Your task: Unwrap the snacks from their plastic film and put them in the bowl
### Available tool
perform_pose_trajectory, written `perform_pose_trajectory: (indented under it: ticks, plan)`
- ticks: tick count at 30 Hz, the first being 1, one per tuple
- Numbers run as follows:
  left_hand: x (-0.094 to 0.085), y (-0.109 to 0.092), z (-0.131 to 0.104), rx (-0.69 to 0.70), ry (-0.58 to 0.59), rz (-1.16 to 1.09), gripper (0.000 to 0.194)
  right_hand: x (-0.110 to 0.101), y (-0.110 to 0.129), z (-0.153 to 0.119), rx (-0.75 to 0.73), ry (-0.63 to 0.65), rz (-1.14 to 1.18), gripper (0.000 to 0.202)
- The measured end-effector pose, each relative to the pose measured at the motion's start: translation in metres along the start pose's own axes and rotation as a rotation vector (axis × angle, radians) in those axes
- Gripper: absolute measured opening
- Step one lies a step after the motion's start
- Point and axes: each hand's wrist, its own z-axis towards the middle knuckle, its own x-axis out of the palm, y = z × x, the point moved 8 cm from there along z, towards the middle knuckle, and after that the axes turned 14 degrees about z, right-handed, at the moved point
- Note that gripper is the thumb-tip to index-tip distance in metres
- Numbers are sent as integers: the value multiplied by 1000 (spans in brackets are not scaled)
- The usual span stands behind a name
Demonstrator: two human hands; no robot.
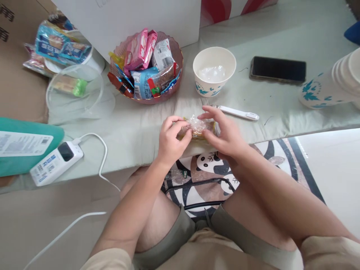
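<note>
A small clear, crinkled plastic wrapper (pixel 197 123) with yellowish edges lies at the table's front edge, between my two hands. My left hand (pixel 173 140) pinches its left side between thumb and fingers. At its right side, my right hand (pixel 222 131) has its fingers spread, the thumb and fingertips touching the plastic. What is inside the wrapper is hard to make out. Just behind my right hand lies a white cutter-like tool (pixel 239 112), and farther back stands a paper cup (pixel 201 84) with clear plastic inside.
A pink glass bowl (pixel 180 71) of packaged snacks stands behind my left hand. Clear tub (pixel 50 93), green bottle (pixel 25 127) and white power bank (pixel 56 163) with cable are at left. A black phone (pixel 278 69) and stacked paper cups (pixel 317 92) are at right.
</note>
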Motion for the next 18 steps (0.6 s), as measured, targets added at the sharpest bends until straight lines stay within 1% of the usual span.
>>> perform_pose_trajectory:
  ticks: [1,4,8,11,13,15,18]
  plan:
    - [-1,1,1,-4,-7,-4,4,4,-1,0,27,2,16,57]
    - [-3,2,3,-13,-29,-51,8,5,-5,2,71,-31,23,51]
    - [-9,0,4,19,-83,-136,12,-3,-1,2,17,-117,65,28]
    - [-9,2,5,-14,-95,-230,15,-14,3,0,-13,-225,117,26]
    - [-5,10,4,-102,-91,-316,18,-20,3,-1,-5,-281,138,25]
    - [-2,23,3,-238,-99,-398,21,-26,1,-2,4,-322,155,21]
    - [0,47,0,-452,-147,-502,20,-37,-2,-4,16,-381,177,16]
